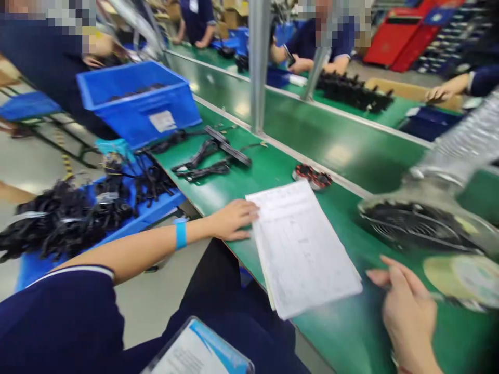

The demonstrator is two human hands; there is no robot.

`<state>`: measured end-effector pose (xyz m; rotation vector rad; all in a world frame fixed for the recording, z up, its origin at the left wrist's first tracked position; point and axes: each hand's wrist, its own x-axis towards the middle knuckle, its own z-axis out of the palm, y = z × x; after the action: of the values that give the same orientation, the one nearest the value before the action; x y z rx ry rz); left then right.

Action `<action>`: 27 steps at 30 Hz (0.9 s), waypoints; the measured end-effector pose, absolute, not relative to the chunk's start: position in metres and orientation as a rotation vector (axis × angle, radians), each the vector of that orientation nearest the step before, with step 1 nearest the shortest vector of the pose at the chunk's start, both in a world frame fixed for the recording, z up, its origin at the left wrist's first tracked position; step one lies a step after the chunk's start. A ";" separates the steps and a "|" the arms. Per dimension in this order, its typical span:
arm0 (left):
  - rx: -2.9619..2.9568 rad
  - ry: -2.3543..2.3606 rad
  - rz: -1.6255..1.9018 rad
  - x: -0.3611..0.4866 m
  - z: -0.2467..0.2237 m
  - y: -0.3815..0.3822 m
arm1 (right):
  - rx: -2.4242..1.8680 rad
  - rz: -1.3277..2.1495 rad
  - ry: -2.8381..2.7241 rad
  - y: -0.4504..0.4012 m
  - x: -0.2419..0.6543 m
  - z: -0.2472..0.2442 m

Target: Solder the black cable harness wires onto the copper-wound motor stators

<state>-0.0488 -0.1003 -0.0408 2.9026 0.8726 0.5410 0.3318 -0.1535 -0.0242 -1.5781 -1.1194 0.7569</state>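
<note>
My left hand lies open and flat at the table's near edge, its fingertips touching the left edge of a stack of white paper sheets with printed or written lines. My right hand is over the table to the right of the sheets, apart from them and blurred. Its fingers are curled, with the index finger and thumb pointing toward the paper. A thin light thing sticks out behind the fingers, too smeared to name. Beside this hand is a round yellowish thing with a pale label.
A clear fume hood on a ribbed duct stands at right. Copper-wound coils and black cable bundles lie on the green table. A blue bin and a blue tray of cables are left. Co-workers sit beyond the divider.
</note>
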 end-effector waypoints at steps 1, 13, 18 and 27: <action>2.876 0.954 0.581 -0.040 -0.041 -0.110 | -1.554 0.719 -1.069 -0.160 0.350 -0.028; 2.945 0.732 0.349 0.045 -0.056 -0.245 | -1.358 1.124 -1.024 -0.170 0.350 -0.024; 3.020 0.506 0.440 0.042 -0.062 -0.237 | -1.513 1.325 -1.277 -0.189 0.338 -0.021; 3.050 0.232 0.519 0.067 -0.061 -0.221 | -1.713 1.331 -1.048 -0.194 0.332 -0.040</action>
<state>0.0672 -0.2206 -0.0607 3.0501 0.2316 0.5194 0.3325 -0.1938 -0.0404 -1.7127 -1.0482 1.3306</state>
